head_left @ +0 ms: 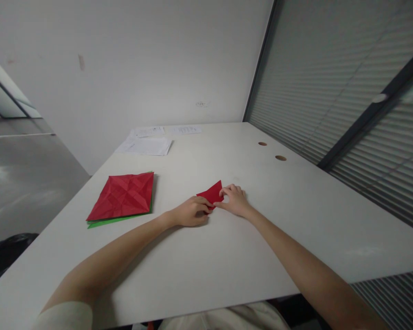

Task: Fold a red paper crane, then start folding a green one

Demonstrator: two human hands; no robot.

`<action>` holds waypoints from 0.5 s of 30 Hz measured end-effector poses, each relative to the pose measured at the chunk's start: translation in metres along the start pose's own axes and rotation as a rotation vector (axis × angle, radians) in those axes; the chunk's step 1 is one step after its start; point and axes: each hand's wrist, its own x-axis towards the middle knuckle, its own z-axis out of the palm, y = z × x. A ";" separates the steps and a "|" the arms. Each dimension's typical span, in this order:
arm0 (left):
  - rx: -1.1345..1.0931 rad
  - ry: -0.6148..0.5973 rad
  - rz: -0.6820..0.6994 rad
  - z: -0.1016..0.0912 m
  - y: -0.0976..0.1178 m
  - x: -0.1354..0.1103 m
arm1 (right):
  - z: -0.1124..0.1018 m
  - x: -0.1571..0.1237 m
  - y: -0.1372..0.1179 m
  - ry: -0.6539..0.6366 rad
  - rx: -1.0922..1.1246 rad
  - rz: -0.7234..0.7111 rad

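A small folded piece of red paper (211,192) lies on the white table between my two hands. My left hand (192,211) rests at its left and near side, fingers curled onto the paper's lower edge. From the right, my right hand (234,200) pinches the paper's right edge between thumb and fingers. Parts of the paper's near edge are hidden beneath my fingertips. To the left lies a larger creased red sheet (124,195), on top of green paper (119,222) that shows along its near and right edges.
The white table (206,270) reaches back to a wall. Printed white papers (147,145) lie at its far left. Two round holes (281,158) sit near the right edge, beside window blinds (330,91). A black bag (7,254) is at the lower left, below the table.
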 end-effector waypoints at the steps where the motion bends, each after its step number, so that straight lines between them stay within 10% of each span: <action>1: 0.000 0.000 0.005 0.000 -0.001 0.000 | 0.000 0.000 0.001 -0.001 0.000 0.011; 10: 0.030 -0.012 0.024 -0.003 0.001 0.001 | -0.005 0.010 0.019 0.145 0.044 0.115; 15: 0.196 -0.074 0.003 -0.013 0.012 0.000 | -0.012 0.008 0.010 0.079 0.193 -0.251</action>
